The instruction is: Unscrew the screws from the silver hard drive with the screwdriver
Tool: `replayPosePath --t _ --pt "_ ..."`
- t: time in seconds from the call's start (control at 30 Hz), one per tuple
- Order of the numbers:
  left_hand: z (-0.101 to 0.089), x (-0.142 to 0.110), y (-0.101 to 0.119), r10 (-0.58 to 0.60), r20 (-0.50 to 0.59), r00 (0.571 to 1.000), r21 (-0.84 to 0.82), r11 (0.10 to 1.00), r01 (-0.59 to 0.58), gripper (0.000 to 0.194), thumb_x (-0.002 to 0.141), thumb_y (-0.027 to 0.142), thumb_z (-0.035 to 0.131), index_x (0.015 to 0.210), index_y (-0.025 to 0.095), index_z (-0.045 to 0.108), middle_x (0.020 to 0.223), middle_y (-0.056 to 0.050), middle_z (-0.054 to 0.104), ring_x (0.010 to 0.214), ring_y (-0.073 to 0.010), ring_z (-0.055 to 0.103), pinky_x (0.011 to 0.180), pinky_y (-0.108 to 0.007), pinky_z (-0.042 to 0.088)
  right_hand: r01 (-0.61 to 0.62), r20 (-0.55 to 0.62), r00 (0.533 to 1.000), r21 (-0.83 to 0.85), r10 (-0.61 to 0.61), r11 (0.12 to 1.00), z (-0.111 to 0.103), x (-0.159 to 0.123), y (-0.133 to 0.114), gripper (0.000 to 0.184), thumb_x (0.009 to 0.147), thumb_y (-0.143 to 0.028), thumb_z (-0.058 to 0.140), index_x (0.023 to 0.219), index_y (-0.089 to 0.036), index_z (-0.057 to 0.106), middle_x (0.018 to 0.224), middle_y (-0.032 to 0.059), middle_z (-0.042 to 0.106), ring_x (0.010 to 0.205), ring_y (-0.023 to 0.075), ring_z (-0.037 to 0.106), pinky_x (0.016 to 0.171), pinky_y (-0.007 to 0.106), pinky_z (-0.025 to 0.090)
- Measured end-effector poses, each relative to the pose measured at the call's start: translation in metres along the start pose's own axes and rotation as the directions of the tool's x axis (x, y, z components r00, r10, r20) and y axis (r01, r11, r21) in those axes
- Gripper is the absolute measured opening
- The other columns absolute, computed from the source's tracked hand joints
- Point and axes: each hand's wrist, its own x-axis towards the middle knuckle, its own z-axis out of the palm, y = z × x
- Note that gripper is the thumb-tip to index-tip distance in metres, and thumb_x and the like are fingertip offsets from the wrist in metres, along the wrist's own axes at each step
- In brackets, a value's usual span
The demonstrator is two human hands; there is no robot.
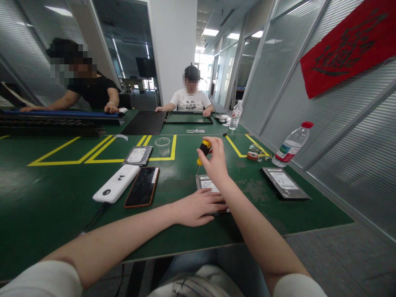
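Note:
A hard drive (204,180) with a white label lies on the green table in front of me. My left hand (198,208) rests flat across its near part, fingers stretched out and covering much of it. Above the far-left corner of the drive, my right hand (215,159) is closed around the yellow and black handle of a screwdriver (204,149). Its thin shaft points down to that corner, close to upright. Whether the tip sits in a screw is too small to tell.
To the left lie a phone (142,187), a white power bank (116,183), another hard drive (137,155) and a clear plastic cup (163,146). On the right are a third hard drive (284,183), a water bottle (292,146) and a tape roll (253,156). Two people work across the table.

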Motion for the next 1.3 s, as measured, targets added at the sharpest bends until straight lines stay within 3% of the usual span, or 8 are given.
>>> replayPosePath --t 0.17,0.4,0.6,0.77,0.9,1.13,1.23,1.3 --pt "0.000 0.000 -0.001 -0.001 0.003 1.000 -0.001 1.000 0.001 0.058 0.088 0.022 0.051 0.145 0.027 0.038 0.153 -0.007 0.039 0.142 -0.0272 0.034 0.117 -0.047 0.021 0.025 0.036 0.999 0.092 -0.028 0.995 0.000 0.000 0.004 0.041 0.080 -0.012 0.048 0.119 -0.023 0.053 0.116 0.0097 0.061 0.107 0.0219 0.059 0.095 0.041 0.050" --pt "0.000 0.000 0.000 -0.006 0.011 1.000 -0.011 1.000 0.007 0.060 0.089 0.021 0.051 0.146 0.028 0.036 0.154 -0.007 0.038 0.142 -0.0275 0.034 0.117 -0.048 0.020 0.011 0.007 1.000 0.020 -0.011 1.000 0.000 0.002 0.001 0.030 0.082 -0.024 0.059 0.111 -0.022 0.058 0.112 0.0106 0.057 0.106 0.0240 0.056 0.092 0.043 0.050" --pt "0.000 0.000 0.000 -0.005 0.004 1.000 -0.012 1.000 0.005 0.060 0.089 0.022 0.050 0.146 0.028 0.036 0.153 -0.007 0.039 0.142 -0.0279 0.034 0.117 -0.048 0.020 0.047 0.040 0.998 0.082 -0.050 0.996 -0.001 0.002 0.005 0.037 0.081 -0.014 0.048 0.116 -0.023 0.055 0.115 0.0098 0.064 0.106 0.0226 0.060 0.092 0.040 0.050" --pt "0.001 -0.001 -0.001 0.001 -0.002 1.000 -0.007 1.000 -0.001 0.059 0.088 0.021 0.050 0.145 0.027 0.037 0.154 -0.007 0.038 0.142 -0.0269 0.034 0.117 -0.047 0.020 0.031 0.001 1.000 0.054 -0.031 0.998 -0.001 0.002 0.005 0.027 0.083 -0.025 0.059 0.108 -0.023 0.052 0.112 0.0096 0.064 0.105 0.0230 0.060 0.094 0.043 0.049" --pt "0.002 -0.001 -0.001 0.004 -0.001 1.000 -0.004 1.000 -0.004 0.058 0.089 0.022 0.050 0.145 0.026 0.037 0.154 -0.008 0.038 0.142 -0.0264 0.032 0.117 -0.047 0.020 0.047 -0.044 0.998 0.055 -0.045 0.997 -0.001 0.002 0.004 0.020 0.083 -0.018 0.055 0.102 -0.022 0.054 0.116 0.0117 0.056 0.113 0.0227 0.056 0.098 0.044 0.048" --pt "0.001 -0.001 -0.001 0.005 0.004 1.000 -0.002 1.000 -0.005 0.058 0.089 0.022 0.049 0.145 0.026 0.037 0.153 -0.008 0.039 0.142 -0.0262 0.033 0.117 -0.046 0.019 0.010 -0.033 0.999 0.161 -0.005 0.987 0.000 0.001 0.005 0.040 0.079 -0.010 0.047 0.117 -0.022 0.049 0.118 0.0104 0.063 0.111 0.0210 0.059 0.093 0.039 0.050" --pt "0.002 -0.001 -0.001 0.008 -0.005 1.000 0.005 1.000 -0.008 0.057 0.089 0.021 0.050 0.145 0.025 0.038 0.153 -0.009 0.040 0.142 -0.0259 0.033 0.117 -0.045 0.020 0.012 0.001 1.000 0.115 -0.012 0.993 0.002 0.001 0.008 0.036 0.080 -0.014 0.052 0.115 -0.022 0.052 0.120 0.0111 0.061 0.111 0.0228 0.058 0.090 0.040 0.052" --pt "0.001 0.000 -0.001 0.008 -0.004 1.000 0.006 1.000 -0.008 0.057 0.089 0.021 0.051 0.144 0.025 0.039 0.153 -0.008 0.039 0.142 -0.0259 0.033 0.117 -0.045 0.020 -0.020 0.056 0.998 0.092 0.015 0.996 0.003 0.000 0.011 0.043 0.080 -0.019 0.057 0.123 -0.022 0.050 0.122 0.0117 0.058 0.106 0.0227 0.059 0.087 0.039 0.054"
